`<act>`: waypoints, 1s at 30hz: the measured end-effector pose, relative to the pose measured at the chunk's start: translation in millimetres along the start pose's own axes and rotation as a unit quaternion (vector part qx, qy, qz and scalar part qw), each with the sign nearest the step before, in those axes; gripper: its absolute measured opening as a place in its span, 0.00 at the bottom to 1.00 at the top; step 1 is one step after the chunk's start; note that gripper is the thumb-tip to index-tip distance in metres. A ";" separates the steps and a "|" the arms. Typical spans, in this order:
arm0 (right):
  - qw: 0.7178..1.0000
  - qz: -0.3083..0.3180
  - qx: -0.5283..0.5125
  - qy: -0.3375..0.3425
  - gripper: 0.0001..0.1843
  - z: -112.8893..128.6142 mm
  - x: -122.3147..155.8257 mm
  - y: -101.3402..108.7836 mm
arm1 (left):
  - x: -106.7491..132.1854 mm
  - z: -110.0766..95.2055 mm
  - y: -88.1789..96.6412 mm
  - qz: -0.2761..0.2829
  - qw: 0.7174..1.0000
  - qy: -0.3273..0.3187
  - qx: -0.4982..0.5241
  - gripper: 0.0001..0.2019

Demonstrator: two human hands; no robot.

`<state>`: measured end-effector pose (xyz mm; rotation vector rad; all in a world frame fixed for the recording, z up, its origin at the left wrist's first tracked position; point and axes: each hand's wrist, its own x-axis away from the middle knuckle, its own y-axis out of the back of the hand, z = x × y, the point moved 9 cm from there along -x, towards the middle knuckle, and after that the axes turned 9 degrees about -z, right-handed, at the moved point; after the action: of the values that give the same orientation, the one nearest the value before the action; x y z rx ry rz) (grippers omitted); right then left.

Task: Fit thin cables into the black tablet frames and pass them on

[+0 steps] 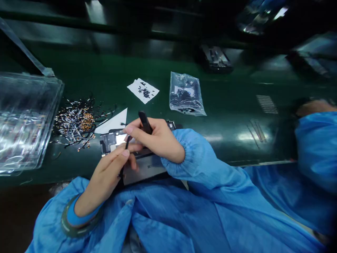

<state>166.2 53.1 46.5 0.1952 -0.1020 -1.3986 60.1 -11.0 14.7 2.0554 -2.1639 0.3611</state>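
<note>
My left hand (112, 163) is closed, thumb and fingertips pinching a thin black cable (127, 142) that runs up toward my other hand. My right hand (160, 137) is also closed, gripping a black flat-ended tool (144, 122) that looks like tweezers; its tips are hidden behind my fingers. Both hands are over an open electronic device (106, 143) with a dark frame and a grey panel (144, 168) at its near side. The device lies at the table's front edge, partly covered by my hands and sleeve.
Left of the device lies a heap of small cables (76, 121), beside stacked clear plastic trays (23, 123). Farther back are a white paper with small black parts (144, 92) and a clear plastic bag (185, 93). A co-worker's blue sleeve (316, 140) and thin metal tools (256, 131) are rightward.
</note>
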 end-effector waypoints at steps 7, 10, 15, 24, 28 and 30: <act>0.950 -0.065 0.147 0.267 0.09 29.9 24.0 0.7 | 16.2 -44.1 42.8 -0.285 0.898 -0.258 -0.212 0.06; 0.936 -0.062 0.184 0.294 0.12 31.1 33.6 -5.8 | 14.8 -44.7 39.0 -0.273 0.887 -0.285 -0.239 0.06; 0.932 -0.064 0.196 0.300 0.17 28.3 38.4 -12.4 | 17.2 -48.8 37.5 -0.298 0.856 -0.322 -0.274 0.06; 0.903 -0.043 0.250 0.346 0.11 34.3 46.3 -22.9 | 18.8 -50.5 34.2 -0.303 0.828 -0.357 -0.309 0.07; 0.940 -0.006 0.190 0.283 0.09 23.8 40.4 -24.9 | 11.9 -47.4 33.8 -0.304 0.851 -0.330 -0.273 0.03; 0.979 0.002 0.109 0.169 0.05 10.7 27.1 -16.1 | 10.5 -44.8 40.3 -0.303 0.869 -0.312 -0.233 0.03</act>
<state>153.2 23.1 52.6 0.6122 0.0277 -1.3313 16.4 -7.6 57.4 2.5671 -1.4384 -0.9159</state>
